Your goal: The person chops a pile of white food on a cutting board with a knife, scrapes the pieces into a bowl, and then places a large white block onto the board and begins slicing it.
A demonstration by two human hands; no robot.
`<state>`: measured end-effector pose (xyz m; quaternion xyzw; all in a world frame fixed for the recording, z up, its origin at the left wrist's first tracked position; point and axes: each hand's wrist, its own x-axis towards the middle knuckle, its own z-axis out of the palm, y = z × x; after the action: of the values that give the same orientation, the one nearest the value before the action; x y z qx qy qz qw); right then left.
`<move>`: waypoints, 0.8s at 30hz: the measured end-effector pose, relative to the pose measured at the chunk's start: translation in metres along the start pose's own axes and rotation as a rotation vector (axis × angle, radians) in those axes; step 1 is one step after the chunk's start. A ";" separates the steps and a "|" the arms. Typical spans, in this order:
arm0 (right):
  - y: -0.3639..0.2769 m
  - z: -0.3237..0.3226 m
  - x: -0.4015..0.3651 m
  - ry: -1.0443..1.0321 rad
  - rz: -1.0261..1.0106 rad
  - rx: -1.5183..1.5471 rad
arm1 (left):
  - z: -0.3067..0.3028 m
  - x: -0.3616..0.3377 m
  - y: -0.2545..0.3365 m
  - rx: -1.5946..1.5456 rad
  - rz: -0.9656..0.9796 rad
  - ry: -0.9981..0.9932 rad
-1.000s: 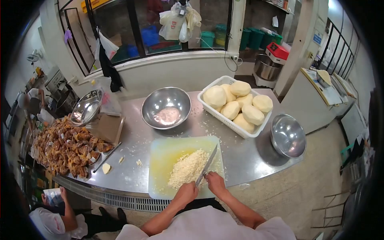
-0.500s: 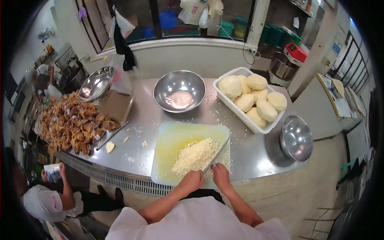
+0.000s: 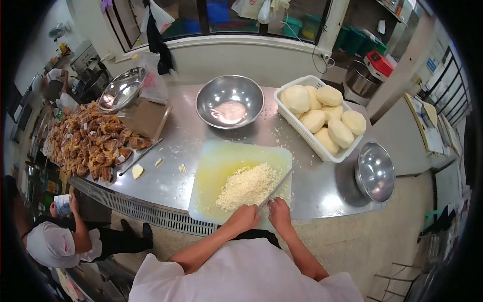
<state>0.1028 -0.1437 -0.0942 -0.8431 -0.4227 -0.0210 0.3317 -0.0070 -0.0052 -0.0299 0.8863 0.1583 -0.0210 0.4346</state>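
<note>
A heap of finely chopped pale food [image 3: 247,186] lies on a greenish-yellow cutting board [image 3: 206,168] in front of me. My left hand [image 3: 243,219] is closed round the handle end of a knife [image 3: 276,190], whose blade slants away to the right along the heap's edge. Beside it, close to the blade near the handle, is my right hand [image 3: 279,214], with its fingers curled together. I cannot tell what those fingers hold. Small bits are scattered on the board around the heap.
Behind the board stands a steel bowl [image 3: 230,80]. A white basket [image 3: 297,121] of peeled pale roots [image 3: 340,133] is at back right, another bowl [image 3: 375,172] at the right edge. Browned food pieces [image 3: 93,143] cover the left end. A person [image 3: 53,244] stands at lower left.
The view has shifted slightly, so the table appears higher. Both hands stay by the knife, with little change against the board.
</note>
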 end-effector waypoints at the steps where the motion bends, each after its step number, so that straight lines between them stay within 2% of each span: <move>1: 0.001 -0.001 -0.002 -0.059 0.032 -0.017 | 0.001 -0.002 0.002 0.013 -0.003 0.011; 2: 0.001 0.000 -0.002 -0.115 0.061 -0.028 | 0.008 -0.001 -0.002 0.016 -0.001 0.003; 6: 0.000 0.003 -0.004 -0.089 0.078 -0.048 | 0.012 0.000 -0.010 0.051 0.011 0.012; 8: -0.002 -0.002 -0.002 0.015 0.022 0.039 | 0.010 0.000 -0.002 0.036 0.027 -0.004; 14: 0.001 -0.003 -0.007 -0.014 0.060 0.013 | 0.022 0.001 -0.012 0.067 0.036 -0.001; 16: 0.003 -0.007 -0.008 -0.019 0.063 0.008 | 0.003 -0.003 0.006 0.035 0.025 -0.031; 20: 0.005 -0.001 -0.009 -0.024 0.088 0.011 | 0.015 -0.008 -0.005 0.063 0.003 -0.040; 24: 0.006 -0.007 -0.012 0.006 0.077 0.048 | 0.006 -0.004 0.011 0.020 -0.009 -0.057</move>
<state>0.1014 -0.1585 -0.0962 -0.8504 -0.3894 -0.0008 0.3539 -0.0069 -0.0167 -0.0246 0.8890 0.1496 -0.0500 0.4300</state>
